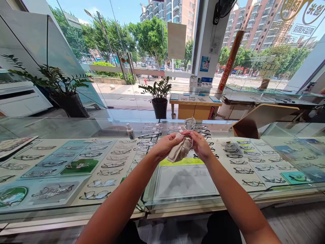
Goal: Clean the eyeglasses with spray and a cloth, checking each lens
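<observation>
In the middle of the view my two hands meet above a glass display counter (182,200). A beige cleaning cloth (177,154) is gripped in my left hand (166,145), its lower part hanging loose. My right hand (202,146) pinches a pair of clear-rimmed eyeglasses (189,124). One lens stands up beyond my fingers, and the cloth lies around the nearer part of the frame. The fingertips of both hands come close together there. Cloth and fingers hide some of the eyeglasses.
A small white spray bottle (130,131) stands on the counter, left of my hands. Rows of eyeglasses (105,164) lie under the glass on both sides. A tilted wooden-edged mirror or board (261,117) stands at right. Behind are a potted plant (159,98) and a wooden display table (195,110).
</observation>
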A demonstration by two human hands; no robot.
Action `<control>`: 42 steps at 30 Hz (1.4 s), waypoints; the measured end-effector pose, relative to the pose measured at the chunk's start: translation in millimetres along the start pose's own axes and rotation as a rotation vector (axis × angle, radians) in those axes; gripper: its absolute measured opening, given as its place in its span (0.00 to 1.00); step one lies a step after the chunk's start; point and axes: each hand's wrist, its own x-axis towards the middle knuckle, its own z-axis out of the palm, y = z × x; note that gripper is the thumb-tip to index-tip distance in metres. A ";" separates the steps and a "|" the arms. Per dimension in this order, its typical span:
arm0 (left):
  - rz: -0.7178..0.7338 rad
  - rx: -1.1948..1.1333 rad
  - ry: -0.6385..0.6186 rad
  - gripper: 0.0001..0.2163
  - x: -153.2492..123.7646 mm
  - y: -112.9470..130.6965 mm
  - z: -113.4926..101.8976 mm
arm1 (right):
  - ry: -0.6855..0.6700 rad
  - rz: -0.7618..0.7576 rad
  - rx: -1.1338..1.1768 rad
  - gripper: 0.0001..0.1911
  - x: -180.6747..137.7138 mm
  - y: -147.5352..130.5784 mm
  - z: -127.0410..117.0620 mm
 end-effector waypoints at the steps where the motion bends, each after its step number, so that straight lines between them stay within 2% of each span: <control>1: 0.005 -0.004 0.011 0.26 0.3 -0.5 0.6 | -0.001 0.001 0.004 0.16 0.0 0.1 0.3; 6: 0.021 -0.046 0.041 0.30 1.8 -2.9 3.9 | 0.006 0.021 0.054 0.17 -0.3 2.8 2.4; 12: 0.037 -0.128 0.094 0.30 3.4 -8.9 11.2 | 0.095 0.160 0.114 0.22 -2.4 5.6 5.8; 21: -0.004 -0.031 0.000 0.23 -0.4 -11.6 19.0 | 0.103 0.136 0.188 0.18 -2.3 1.2 6.4; 26: -0.036 0.036 0.002 0.24 -1.2 -15.8 18.3 | 0.107 0.145 0.221 0.17 -0.5 5.5 1.3; 36: 0.138 0.172 -0.033 0.23 -2.2 -20.3 20.4 | 0.075 0.105 0.247 0.14 1.8 10.4 1.2; 42: 0.295 0.311 0.075 0.22 -4.9 -20.9 31.6 | 0.060 0.101 0.243 0.14 -0.6 10.5 6.5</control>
